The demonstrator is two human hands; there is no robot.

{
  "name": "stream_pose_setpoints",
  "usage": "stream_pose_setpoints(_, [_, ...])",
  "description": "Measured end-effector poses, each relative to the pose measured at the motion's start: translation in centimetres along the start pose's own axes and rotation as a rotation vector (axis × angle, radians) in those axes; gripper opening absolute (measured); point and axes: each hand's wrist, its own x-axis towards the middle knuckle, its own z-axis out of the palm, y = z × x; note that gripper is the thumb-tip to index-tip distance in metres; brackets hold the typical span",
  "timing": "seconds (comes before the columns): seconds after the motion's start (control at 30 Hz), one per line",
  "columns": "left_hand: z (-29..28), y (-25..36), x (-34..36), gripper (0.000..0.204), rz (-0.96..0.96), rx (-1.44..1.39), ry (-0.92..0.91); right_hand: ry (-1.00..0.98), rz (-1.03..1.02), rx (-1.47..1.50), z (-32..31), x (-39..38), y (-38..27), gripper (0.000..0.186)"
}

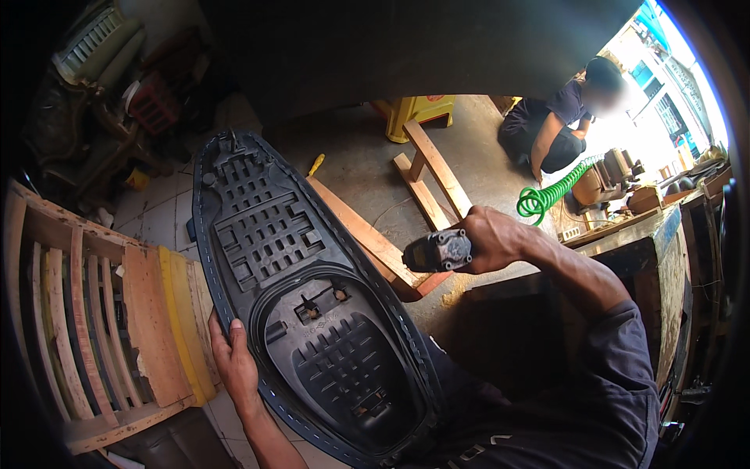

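Note:
A long black seat, underside up, lies slanting across the middle, showing a ribbed plastic base with a row of staples along its rim. My left hand grips its lower left edge, fingers wrapped round the side and thumb on top. My right hand is closed on a dark power tool, which looks like a staple gun, held to the right of the seat. Wooden beams show beyond the seat and under the tool.
A wooden slatted frame stands at left. Beyond are stacked furniture, a yellow step stool and a screwdriver. A co-worker crouches at upper right near a green coiled hose. Cluttered workbenches line the right.

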Motion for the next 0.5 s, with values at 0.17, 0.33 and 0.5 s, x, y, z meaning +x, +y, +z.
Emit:
stream_pose_setpoints(0.17, [-0.1, -0.1, 0.3, 0.048, -0.054, 0.008, -0.017, -0.078, -0.035, 0.002, 1.5, 0.9, -1.6, 0.036])
stream_pose_setpoints(0.33, [0.4, 1.3, 0.1, 0.048, -0.031, -0.032, 0.006, -0.087, -0.119, -0.08, 1.7, 2.4, -2.6, 0.046])
stream_pose_setpoints(0.5, [1.6, 7.9, 0.4, 0.035, 0.676, 0.627, 0.06, 0.016, -0.029, -0.014, 1.8, 2.0, -1.0, 0.032])
